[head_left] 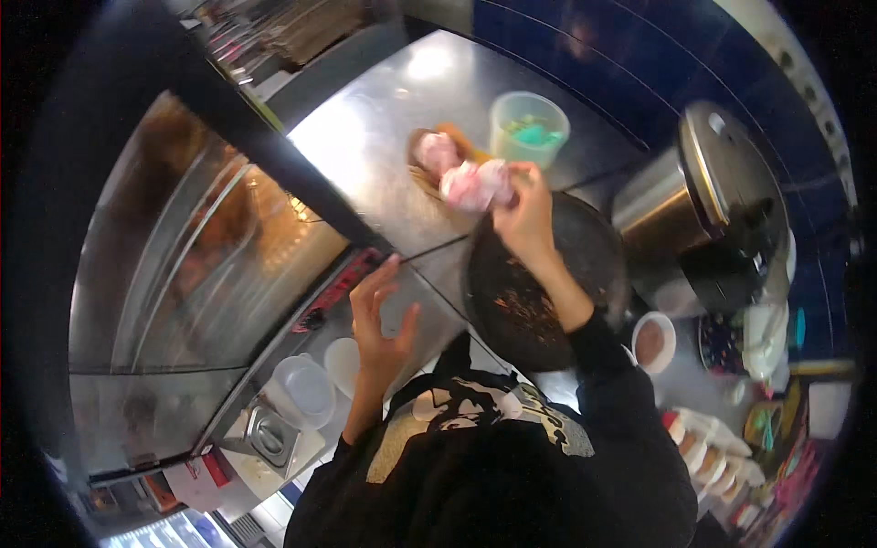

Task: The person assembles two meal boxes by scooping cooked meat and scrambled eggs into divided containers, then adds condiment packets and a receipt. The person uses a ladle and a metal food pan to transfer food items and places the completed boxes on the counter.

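Observation:
My right hand [523, 215] is closed on a pink-and-white crumpled bundle [470, 186], blurred by motion; its exact kind does not show. Just behind the bundle, on the steel counter [384, 114], lies a brown open thing [420, 173] with a similar pink-and-white lump [437, 151] in it. A translucent tub [508, 114] with something green inside stands right behind my right hand. My left hand [379, 315] hovers over the near counter, fingers apart and holding nothing. Below my right forearm is a round dark pan or griddle [489, 306] with brown crumbs [525, 315] on it.
A large lidded steel pot [653, 196] stands at the right by the blue tiled wall [585, 41]. A glass-fronted warmer [196, 247] fills the left. Near me are white plastic containers [304, 391] on the left and a white cup of brown stuff [653, 342] on the right.

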{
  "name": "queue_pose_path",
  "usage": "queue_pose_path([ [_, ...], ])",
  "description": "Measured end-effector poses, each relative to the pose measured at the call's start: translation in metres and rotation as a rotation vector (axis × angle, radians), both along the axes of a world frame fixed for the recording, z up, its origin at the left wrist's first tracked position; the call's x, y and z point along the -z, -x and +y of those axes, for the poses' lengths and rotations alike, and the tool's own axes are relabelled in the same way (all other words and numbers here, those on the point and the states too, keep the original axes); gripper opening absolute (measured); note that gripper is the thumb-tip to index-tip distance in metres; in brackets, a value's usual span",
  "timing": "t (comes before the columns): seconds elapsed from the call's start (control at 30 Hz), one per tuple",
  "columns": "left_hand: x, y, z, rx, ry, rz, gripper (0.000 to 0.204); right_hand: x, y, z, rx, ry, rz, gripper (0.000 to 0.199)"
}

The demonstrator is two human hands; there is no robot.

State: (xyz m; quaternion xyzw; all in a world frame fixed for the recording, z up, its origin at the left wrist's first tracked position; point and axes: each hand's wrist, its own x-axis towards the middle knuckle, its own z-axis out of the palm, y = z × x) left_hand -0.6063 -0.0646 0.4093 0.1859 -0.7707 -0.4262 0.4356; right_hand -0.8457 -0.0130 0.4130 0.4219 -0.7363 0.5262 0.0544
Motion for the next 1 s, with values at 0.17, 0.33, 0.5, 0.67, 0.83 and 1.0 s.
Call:
queue_pose_path([
  [0.17,0.022,-0.063,-0.042,-0.213,0.18,-0.105,0.025,0.033,0.023,-0.15,-0.035,-0.409,0.707,0.034],
  [0.33,0.029,-0.08,-0.028,-0.17,-0.282,0.219,0.014,0.146,0.095,-0.201,-0.111,-0.785,0.622,0.021],
  [0.5,0.021,-0.136,-0.027,-0.142,-0.319,0.176,0.018,0.067,0.121,-0.205,-0.436,-1.268,0.463,0.02],
  [0.67,0.023,-0.192,-0.015,-0.279,-0.285,0.287,0.018,-0.174,0.009,-0.12,-0.226,-0.127,0.572,0.016],
  [0.83,0.039,-0.251,0.033,-0.345,-0.254,0.297,0.019,-0.347,-0.236,-0.11,-0.494,0.504,0.667,0.023],
  [1.0,0.056,-0.301,0.107,-0.233,-0.423,0.245,0.02,-0.427,-0.38,-0.19,-0.777,0.473,0.906,0.025],
])
